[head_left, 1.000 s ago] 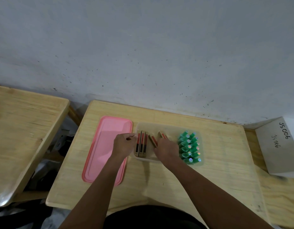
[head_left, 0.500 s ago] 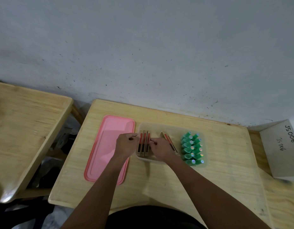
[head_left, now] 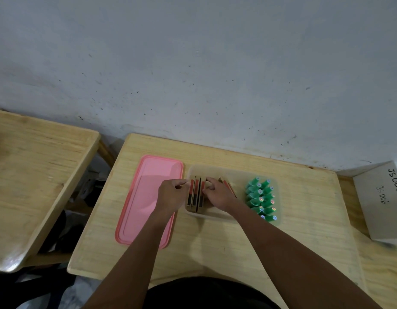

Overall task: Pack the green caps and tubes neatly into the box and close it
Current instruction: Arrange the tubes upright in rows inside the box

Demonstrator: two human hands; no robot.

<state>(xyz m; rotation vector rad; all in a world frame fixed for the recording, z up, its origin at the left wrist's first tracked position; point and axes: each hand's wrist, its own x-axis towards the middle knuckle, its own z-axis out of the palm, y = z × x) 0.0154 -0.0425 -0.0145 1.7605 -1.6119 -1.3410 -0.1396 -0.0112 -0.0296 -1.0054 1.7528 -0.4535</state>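
A pale wooden table [head_left: 215, 241] is seen from above, set against a grey wall [head_left: 193, 63]. To the outside of the left hand's fingers, partly under its wrist, a pink lid [head_left: 146, 197] lies flat on the table; it appears to have been set aside so that the box stays open for packing, and it has not yet been fitted.

A translucent box [head_left: 237, 172] stands just beside the lid, and both hands are reached into its left half. At the far right of the box, well beyond the right hand's fingers, the green caps [head_left: 261, 200] are packed in two tight rows, seemingly to leave the remaining space for the tubes.

The tubes [head_left: 194, 195], flat red-and-tan packs, are stood on edge between the two sets of fingertips. They are judged to be squeezed together against the left wall so that they sit neatly and take little room. One further pack [head_left: 228, 186] leans just behind the right hand's fingers, not yet aligned.

The left hand [head_left: 171, 195] is curled, its fingertips pressed against the outer pack at the box's left edge. The right hand [head_left: 217, 195] is bent, its fingers closed against the inner side of the row. Whether a pack is actually pinched by either hand cannot be told.
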